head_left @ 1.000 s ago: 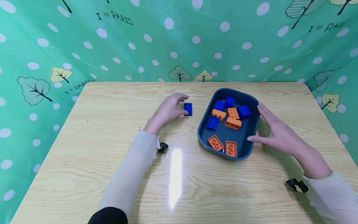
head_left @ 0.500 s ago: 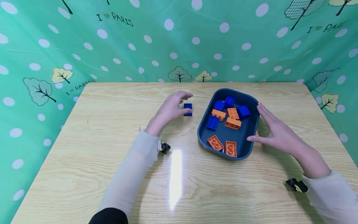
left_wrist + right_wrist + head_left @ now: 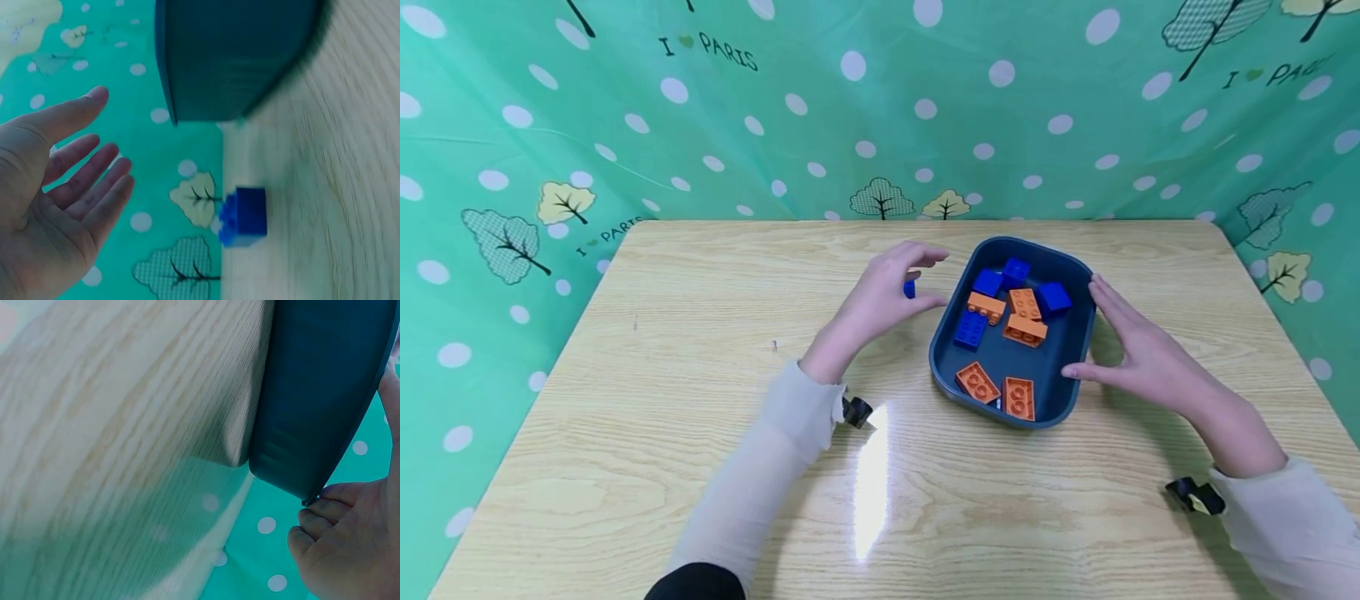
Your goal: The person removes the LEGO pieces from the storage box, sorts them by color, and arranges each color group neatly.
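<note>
In the head view, my left hand [image 3: 887, 292] hovers over the table with thumb and fingers spread, near the left rim of a dark blue bin [image 3: 937, 367]. Behind it, mostly covered from above, is a blue toy brick [image 3: 909, 289]. The left wrist view shows this brick [image 3: 251, 216] standing on the table, apart from the hand [image 3: 69, 200]. At the bin's right side my right hand [image 3: 1157, 371] rests its fingertips and thumb along the rim. The right wrist view shows that hand's fingers [image 3: 325, 515] at the bin's edge.
Inside the bin lie loose bricks: several blue ones, such as one blue brick [image 3: 971, 330], and several orange ones, such as an orange brick [image 3: 1019, 398]. A wooden table [image 3: 647, 417] lies beneath. A green dotted cloth [image 3: 805, 108] hangs behind it.
My left hand has moved right, past the blue brick toward the bin, so its palm now covers most of that brick. The brick, the bin and my right hand stay in place.
</note>
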`<state>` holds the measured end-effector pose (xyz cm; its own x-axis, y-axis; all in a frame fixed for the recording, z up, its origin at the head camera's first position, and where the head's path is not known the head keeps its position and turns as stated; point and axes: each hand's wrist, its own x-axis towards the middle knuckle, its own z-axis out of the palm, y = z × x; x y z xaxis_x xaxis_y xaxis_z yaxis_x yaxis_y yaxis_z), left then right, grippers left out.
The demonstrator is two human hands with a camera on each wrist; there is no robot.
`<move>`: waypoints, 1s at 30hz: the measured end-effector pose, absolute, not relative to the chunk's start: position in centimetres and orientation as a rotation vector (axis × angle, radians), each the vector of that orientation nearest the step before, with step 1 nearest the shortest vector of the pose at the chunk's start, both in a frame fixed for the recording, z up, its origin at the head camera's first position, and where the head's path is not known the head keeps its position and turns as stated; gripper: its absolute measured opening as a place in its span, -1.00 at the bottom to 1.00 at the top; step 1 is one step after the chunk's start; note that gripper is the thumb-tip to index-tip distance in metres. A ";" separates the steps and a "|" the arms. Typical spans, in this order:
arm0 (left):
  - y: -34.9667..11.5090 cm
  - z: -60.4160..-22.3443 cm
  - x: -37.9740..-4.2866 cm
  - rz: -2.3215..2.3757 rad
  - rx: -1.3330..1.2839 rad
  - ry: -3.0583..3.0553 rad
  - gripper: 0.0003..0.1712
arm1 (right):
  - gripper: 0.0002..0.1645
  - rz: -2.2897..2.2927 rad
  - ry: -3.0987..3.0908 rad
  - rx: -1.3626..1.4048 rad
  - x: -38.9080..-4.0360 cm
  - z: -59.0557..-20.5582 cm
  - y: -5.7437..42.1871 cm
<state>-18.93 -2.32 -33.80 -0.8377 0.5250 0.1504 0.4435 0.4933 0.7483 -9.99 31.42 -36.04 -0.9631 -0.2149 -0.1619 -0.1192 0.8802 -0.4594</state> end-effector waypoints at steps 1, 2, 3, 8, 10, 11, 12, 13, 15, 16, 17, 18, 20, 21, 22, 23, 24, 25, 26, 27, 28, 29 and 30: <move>-2.1 -33.7 -18.7 1.292 0.865 2.615 -0.34 | 0.45 -0.675 2.843 -0.257 -10.0 -36.0 31.4; -1.9 -33.5 -18.4 1.308 0.873 2.601 -0.34 | 0.45 -0.677 2.844 -0.259 -10.0 -36.0 31.4; -1.7 -33.4 -18.2 1.317 0.876 2.589 -0.34 | 0.45 -0.677 2.845 -0.261 -10.0 -36.0 31.4; -0.4 -33.0 -16.8 1.312 0.915 2.527 -0.36 | 0.45 -0.681 2.843 -0.263 -10.0 -36.0 31.4; 0.3 -33.1 -16.2 1.293 0.953 2.502 -0.37 | 0.45 -0.678 2.841 -0.260 -10.0 -36.0 31.4; 0.7 -33.1 -16.0 1.270 0.977 2.500 -0.37 | 0.45 -0.680 2.840 -0.259 -10.0 -36.0 31.4; 1.1 -33.2 -15.7 1.251 0.995 2.492 -0.36 | 0.45 -0.683 2.838 -0.259 -10.0 -36.0 31.4; 1.5 -33.3 -15.5 1.234 1.013 2.481 -0.35 | 0.44 -0.682 2.838 -0.259 -10.0 -36.0 31.4; 2.3 -33.6 -15.2 1.204 1.037 2.458 -0.31 | 0.44 -0.688 2.840 -0.265 -10.0 -36.1 31.4; 2.7 -33.8 -15.0 1.183 1.037 2.452 -0.27 | 0.44 -0.693 2.841 -0.268 -10.0 -36.1 31.4; 3.1 -34.0 -14.9 1.167 1.028 2.439 -0.23 | 0.44 -0.698 2.842 -0.272 -10.0 -36.1 31.4; 3.5 -34.2 -14.8 1.154 1.012 2.428 -0.19 | 0.43 -0.703 2.843 -0.276 -9.9 -36.2 31.5; 4.3 -34.7 -14.6 1.125 0.961 2.423 -0.11 | 0.43 -0.711 2.847 -0.283 -9.9 -36.2 31.5; 4.6 -35.0 -14.6 1.110 0.925 2.421 -0.07 | 0.43 -0.714 2.848 -0.286 -9.9 -36.3 31.6; 4.9 -35.3 -14.5 1.097 0.887 2.419 -0.05 | 0.43 -0.717 2.849 -0.289 -9.9 -36.3 31.6; 5.1 -35.6 -14.4 1.086 0.856 2.421 -0.03 | 0.42 -0.719 2.852 -0.294 -9.9 -36.4 31.6; 5.4 -35.8 -14.3 1.081 0.827 2.424 -0.02 | 0.42 -0.719 2.853 -0.296 -10.0 -36.4 31.6; 5.6 -36.1 -14.2 1.075 0.798 2.427 -0.02 | 0.42 -0.720 2.852 -0.298 -10.0 -36.4 31.6; 5.8 -36.2 -14.2 1.077 0.771 2.429 -0.02 | 0.42 -0.721 2.852 -0.300 -10.0 -36.4 31.6; 5.9 -36.4 -14.1 1.073 0.751 2.436 -0.03 | 0.42 -0.718 2.852 -0.300 -10.0 -36.4 31.6; 6.1 -36.6 -14.0 1.072 0.732 2.442 -0.04 | 0.41 -0.715 2.852 -0.298 -10.0 -36.4 31.6; 6.2 -36.7 -14.0 1.070 0.717 2.453 -0.05 | 0.42 -0.712 2.851 -0.296 -10.1 -36.3 31.5; 6.3 -36.7 -14.0 1.071 0.697 2.460 -0.07 | 0.42 -0.709 2.851 -0.292 -10.1 -36.3 31.5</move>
<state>-13.97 6.29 -36.70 -0.8105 0.5705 -0.1328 0.2917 0.5896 0.7532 -10.05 31.54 -36.30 -0.9627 -0.2346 -0.1346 -0.1442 0.8662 -0.4784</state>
